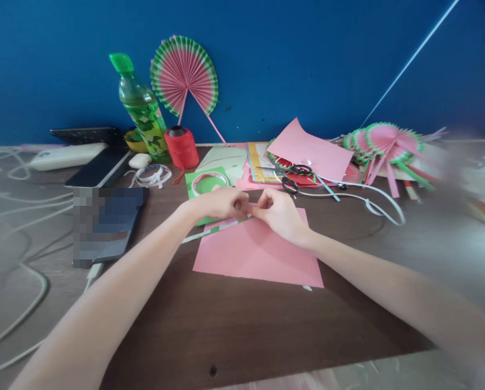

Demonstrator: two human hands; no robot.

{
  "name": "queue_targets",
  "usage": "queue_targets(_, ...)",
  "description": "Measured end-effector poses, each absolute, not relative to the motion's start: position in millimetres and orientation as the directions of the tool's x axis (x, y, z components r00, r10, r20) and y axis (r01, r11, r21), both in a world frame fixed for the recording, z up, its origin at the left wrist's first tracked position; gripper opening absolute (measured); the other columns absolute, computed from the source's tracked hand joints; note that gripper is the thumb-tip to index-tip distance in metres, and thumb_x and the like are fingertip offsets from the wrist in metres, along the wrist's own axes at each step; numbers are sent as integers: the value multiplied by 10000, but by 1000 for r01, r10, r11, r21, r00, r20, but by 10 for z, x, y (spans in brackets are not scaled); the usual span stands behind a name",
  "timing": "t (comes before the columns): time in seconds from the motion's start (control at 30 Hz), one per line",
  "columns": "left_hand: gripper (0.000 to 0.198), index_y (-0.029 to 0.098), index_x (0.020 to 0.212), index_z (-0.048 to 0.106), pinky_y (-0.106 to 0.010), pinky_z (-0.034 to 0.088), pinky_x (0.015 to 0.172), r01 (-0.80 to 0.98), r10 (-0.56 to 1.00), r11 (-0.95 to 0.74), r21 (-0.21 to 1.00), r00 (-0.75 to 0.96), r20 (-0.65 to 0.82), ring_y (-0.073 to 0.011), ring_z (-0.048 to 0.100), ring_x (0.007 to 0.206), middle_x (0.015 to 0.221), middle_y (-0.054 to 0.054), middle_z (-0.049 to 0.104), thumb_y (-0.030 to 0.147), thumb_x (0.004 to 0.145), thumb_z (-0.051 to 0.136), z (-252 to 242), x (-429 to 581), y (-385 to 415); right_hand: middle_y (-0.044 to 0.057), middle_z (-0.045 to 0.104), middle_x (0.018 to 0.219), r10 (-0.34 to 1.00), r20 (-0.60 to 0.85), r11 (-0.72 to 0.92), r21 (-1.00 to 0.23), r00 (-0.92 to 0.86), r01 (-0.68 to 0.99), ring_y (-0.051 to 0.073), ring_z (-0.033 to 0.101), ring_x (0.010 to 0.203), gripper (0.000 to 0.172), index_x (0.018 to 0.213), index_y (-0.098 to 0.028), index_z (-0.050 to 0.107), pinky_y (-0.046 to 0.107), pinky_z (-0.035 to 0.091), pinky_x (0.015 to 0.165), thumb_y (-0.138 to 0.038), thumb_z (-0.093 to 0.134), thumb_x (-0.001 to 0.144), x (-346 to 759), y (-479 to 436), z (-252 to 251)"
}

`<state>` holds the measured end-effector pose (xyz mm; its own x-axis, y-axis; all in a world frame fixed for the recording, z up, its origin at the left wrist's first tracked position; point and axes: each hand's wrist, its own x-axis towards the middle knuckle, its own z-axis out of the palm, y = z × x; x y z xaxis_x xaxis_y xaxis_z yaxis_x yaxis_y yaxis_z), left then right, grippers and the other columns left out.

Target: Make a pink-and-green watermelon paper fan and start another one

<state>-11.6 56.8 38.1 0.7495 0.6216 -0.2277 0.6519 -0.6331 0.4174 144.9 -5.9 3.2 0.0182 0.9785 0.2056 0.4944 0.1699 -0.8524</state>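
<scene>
A pink sheet of paper (258,254) lies flat on the dark wooden table before me. Both my hands meet at its far edge, fingertips almost touching. A narrow white-and-green strip (214,230) slants from beyond the sheet's left side up to my fingers. My left hand (228,205) is closed in a pinch at the strip's upper end. Thumb and forefinger of my right hand (280,214) pinch at the same spot; the exact grip is partly hidden. Just behind my left hand, a roll of tape (209,183) rests on green paper (191,181).
Black-handled scissors (291,184) lie near a white cable (388,203) and stacked coloured papers. A green bottle (142,114), red cylinder (181,147) and pleated paper fan (185,70) stand by the blue wall. More fans (384,141) lie right; a dark tablet (116,225) and cables lie left.
</scene>
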Motion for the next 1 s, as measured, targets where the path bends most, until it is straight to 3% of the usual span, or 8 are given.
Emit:
queue_targets(0.37, 148, 176, 686, 541, -277, 309, 671, 666, 632, -613, 426, 736, -241, -150, 504, 725, 740, 9, 581, 322, 700, 556, 376, -107, 565, -48, 506, 533, 988, 153, 118, -877, 38, 466, 92, 449, 526, 218, 518, -186, 439, 251, 322, 521, -160, 626, 626, 1442, -61, 42)
queue_targets(0.73, 181, 176, 718, 566, -270, 316, 670, 643, 616, -621, 449, 754, -227, -152, 512, 720, 759, 2, 591, 356, 700, 556, 355, -120, 585, -26, 547, 546, 987, 156, 122, -901, 48, 416, 126, 535, 539, 265, 548, -199, 440, 265, 374, 518, -295, 671, 638, 1452, -58, 80)
queue_targets(1.0, 171, 173, 702, 545, -271, 309, 665, 645, 618, -635, 426, 754, -221, -147, 508, 712, 757, 3, 589, 344, 715, 543, 346, -125, 585, 18, 632, 664, 985, 163, 171, -911, -53, 376, 152, 605, 647, 242, 628, -183, 516, 292, 451, 630, -360, 672, 679, 1513, -51, 46)
